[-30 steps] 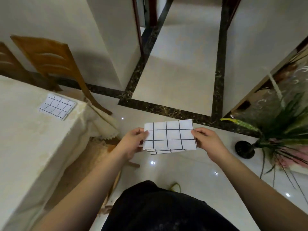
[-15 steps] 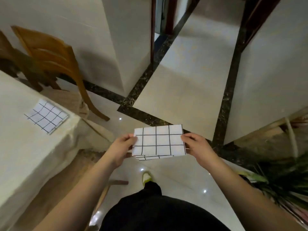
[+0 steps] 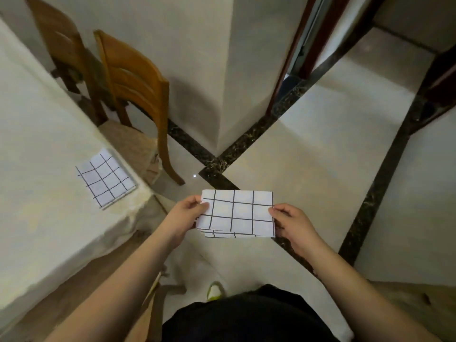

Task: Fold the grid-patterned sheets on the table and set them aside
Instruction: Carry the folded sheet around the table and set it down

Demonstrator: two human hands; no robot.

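Paper in a folded grid-patterned stack [image 3: 238, 213] is what we are holding over the floor, left hand [image 3: 183, 218] and right hand [image 3: 293, 224] pinching opposite ends, probably to square the layers. Another folded sheet [image 3: 106, 178] is lying by the tabletop's [image 3: 37, 169] near corner.

Two hands are in view, the left hand [image 3: 183, 215] and the right hand [image 3: 293, 223]. Two lots of grid-patterned paper show: one held stack [image 3: 238, 213] (its sheets cannot be counted, only a few staggered lower edges peek out) and one folded sheet [image 3: 106, 178] lying on the single table [image 3: 37, 144]. Two wooden chairs stand there, the nearer chair [image 3: 138, 87] and the farther chair [image 3: 61, 45].
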